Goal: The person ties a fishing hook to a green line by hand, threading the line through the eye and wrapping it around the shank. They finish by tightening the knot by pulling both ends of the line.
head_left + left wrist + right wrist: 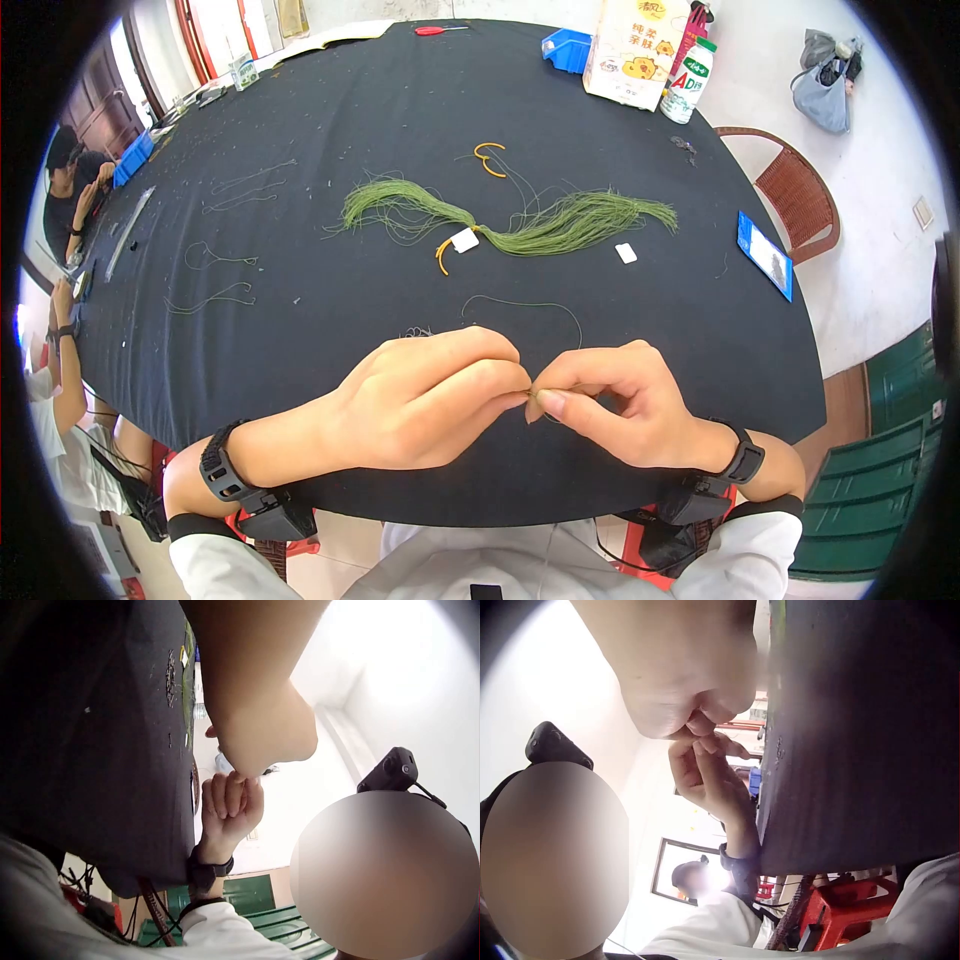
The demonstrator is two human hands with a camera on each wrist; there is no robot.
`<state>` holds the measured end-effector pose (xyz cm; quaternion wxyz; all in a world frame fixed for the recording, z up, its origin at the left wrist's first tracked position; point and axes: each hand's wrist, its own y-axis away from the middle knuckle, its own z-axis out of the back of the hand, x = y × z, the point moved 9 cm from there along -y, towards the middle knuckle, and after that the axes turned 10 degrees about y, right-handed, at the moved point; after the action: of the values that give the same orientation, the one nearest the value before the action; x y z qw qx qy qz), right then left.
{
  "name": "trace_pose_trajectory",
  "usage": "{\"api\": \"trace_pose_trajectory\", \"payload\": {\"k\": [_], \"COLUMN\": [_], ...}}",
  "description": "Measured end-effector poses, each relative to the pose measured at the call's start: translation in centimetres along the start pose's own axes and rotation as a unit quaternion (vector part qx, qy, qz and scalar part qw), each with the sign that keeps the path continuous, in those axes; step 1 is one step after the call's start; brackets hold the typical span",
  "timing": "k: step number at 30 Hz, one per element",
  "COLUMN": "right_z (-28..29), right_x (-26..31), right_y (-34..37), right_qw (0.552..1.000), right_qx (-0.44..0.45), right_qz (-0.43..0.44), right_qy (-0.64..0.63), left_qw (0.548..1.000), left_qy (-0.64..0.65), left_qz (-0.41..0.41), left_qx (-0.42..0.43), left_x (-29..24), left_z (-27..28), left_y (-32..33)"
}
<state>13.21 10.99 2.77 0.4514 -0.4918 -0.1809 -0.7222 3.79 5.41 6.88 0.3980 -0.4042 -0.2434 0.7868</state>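
Observation:
Both hands meet at the fingertips above the near part of the black-covered table [380, 300]. The left hand [415, 400] and the right hand [625, 405] pinch a thin strand between them; its details are hidden by the fingers. A dark green thread [540, 304] curves on the cloth just beyond them. Farther off lies a bundle of green threads [570, 225], gathered near its middle beside a white tag [465, 240]. In the left wrist view the right hand [229, 810] has curled fingers; in the right wrist view the left hand [716, 776] touches the other at the fingertips.
Orange curved pieces [442, 258] and a white square [626, 253] lie near the bundle. Loose threads [210, 298] are at the left. A blue packet [765, 256] lies at the right edge; a bottle [689, 82] and paper bag [635, 50] stand behind. People sit at the far left.

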Motion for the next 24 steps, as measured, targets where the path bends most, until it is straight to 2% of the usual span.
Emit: {"api": "trace_pose_trajectory", "payload": {"k": [4, 16, 24], "right_z": [0.10, 0.62, 0.14], "right_x": [0.16, -0.39, 0.56], "right_y": [-0.02, 0.30, -0.01], "right_qw": [0.999, 0.998, 0.996], "right_qx": [-0.021, -0.052, -0.040], "right_qz": [0.026, -0.023, 0.043], "right_qy": [0.020, -0.007, 0.074], "left_qw": [1.000, 0.999, 0.999], "left_qy": [0.002, -0.037, -0.023], "left_qz": [0.005, -0.003, 0.024], "left_qx": [-0.008, -0.015, -0.034], "left_x": [0.24, 0.18, 0.30], "left_z": [-0.04, 0.17, 0.52], "left_y": [0.21, 0.41, 0.35]}}
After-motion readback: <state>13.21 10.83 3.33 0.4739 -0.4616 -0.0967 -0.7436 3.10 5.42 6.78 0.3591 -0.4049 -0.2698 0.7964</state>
